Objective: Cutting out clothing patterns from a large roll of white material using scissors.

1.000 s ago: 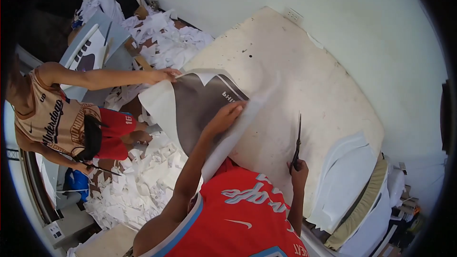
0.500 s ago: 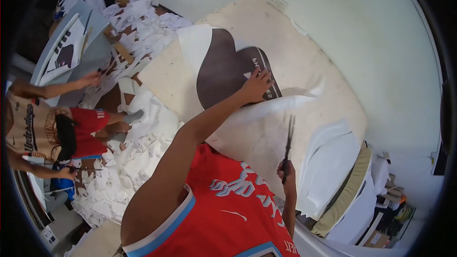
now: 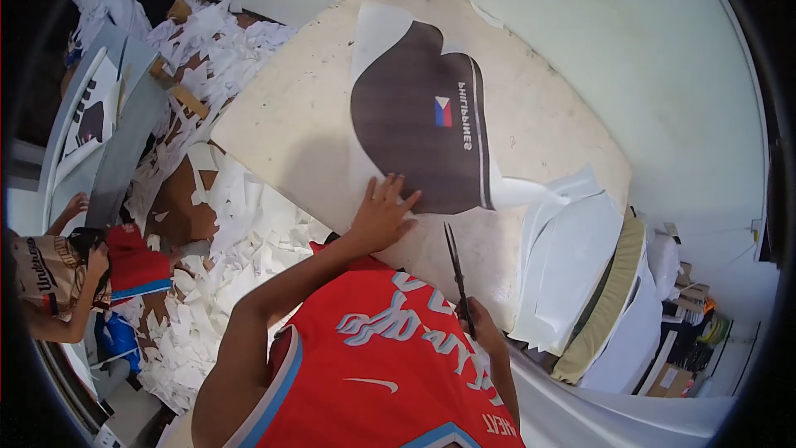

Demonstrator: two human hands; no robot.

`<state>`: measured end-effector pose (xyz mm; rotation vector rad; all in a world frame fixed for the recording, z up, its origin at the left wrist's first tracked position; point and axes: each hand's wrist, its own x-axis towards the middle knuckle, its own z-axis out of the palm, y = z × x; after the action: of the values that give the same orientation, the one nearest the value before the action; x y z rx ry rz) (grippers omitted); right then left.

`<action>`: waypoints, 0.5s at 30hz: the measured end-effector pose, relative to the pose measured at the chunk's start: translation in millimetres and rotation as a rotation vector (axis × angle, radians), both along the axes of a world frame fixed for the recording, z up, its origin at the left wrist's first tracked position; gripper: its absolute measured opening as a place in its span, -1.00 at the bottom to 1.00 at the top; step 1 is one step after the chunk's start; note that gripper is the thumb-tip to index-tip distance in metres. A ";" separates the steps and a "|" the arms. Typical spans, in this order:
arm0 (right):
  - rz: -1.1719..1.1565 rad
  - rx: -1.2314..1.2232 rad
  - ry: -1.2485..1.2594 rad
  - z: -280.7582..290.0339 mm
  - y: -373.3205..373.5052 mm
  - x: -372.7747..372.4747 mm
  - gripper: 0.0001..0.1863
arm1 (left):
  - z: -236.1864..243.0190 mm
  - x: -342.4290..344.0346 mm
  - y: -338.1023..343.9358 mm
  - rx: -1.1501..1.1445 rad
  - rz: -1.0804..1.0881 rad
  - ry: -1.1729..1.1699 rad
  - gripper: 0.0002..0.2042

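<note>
A dark printed paper piece (image 3: 406,108) with a curved outline, a small flag and a line of lettering lies on the pale tabletop (image 3: 290,99). White paper margin (image 3: 377,29) still borders its left side. My left hand (image 3: 383,214) rests with fingers spread on the lower left edge of the piece. In my right hand (image 3: 482,328) is a pair of black scissors (image 3: 456,270), blades slightly parted and pointing up toward the piece's lower edge without touching it.
White sheets (image 3: 568,257) are stacked at the table's right side, beside a khaki cushion-like roll (image 3: 605,307). Paper scraps (image 3: 207,323) cover the floor at left. Another person (image 3: 75,274) stands there near a grey table (image 3: 124,141). A wall bounds the far right.
My left hand has drawn back from the lettering to the lower left edge. The scissors have moved left and closer to me. The strip along the lower edge now hangs off to the right.
</note>
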<state>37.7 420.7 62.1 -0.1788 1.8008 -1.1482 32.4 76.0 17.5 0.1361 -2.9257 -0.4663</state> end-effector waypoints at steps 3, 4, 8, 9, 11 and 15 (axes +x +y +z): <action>0.002 -0.122 0.008 -7.0 -7.1 -0.2 -0.61 | -17.5 -21.9 13.8 0.107 -0.153 -0.002 -0.45; 0.017 -0.065 -0.040 -8.7 -10.0 -3.0 -0.64 | -23.4 -30.5 14.1 0.283 -0.193 0.035 -0.48; -0.018 -0.108 -0.080 -10.2 -24.3 -15.1 -0.67 | -40.9 -54.1 0.2 0.989 -0.172 0.134 -0.60; -0.027 -0.114 -0.105 -10.3 -27.8 -18.9 -0.51 | -42.9 -57.0 -2.7 0.995 -0.172 0.145 -0.60; -0.018 -0.116 -0.125 -9.1 -32.8 -26.8 -0.34 | -43.4 -59.2 -7.4 0.577 -0.089 0.082 -0.74; 0.025 -0.038 -0.136 -7.5 -37.3 -36.0 -0.32 | -35.6 -52.9 -4.9 0.552 -0.089 0.157 -0.77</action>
<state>1.7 383.3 54.6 -0.1420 1.6539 -1.1501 -20.5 71.0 -18.1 0.0354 -2.5817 -1.2270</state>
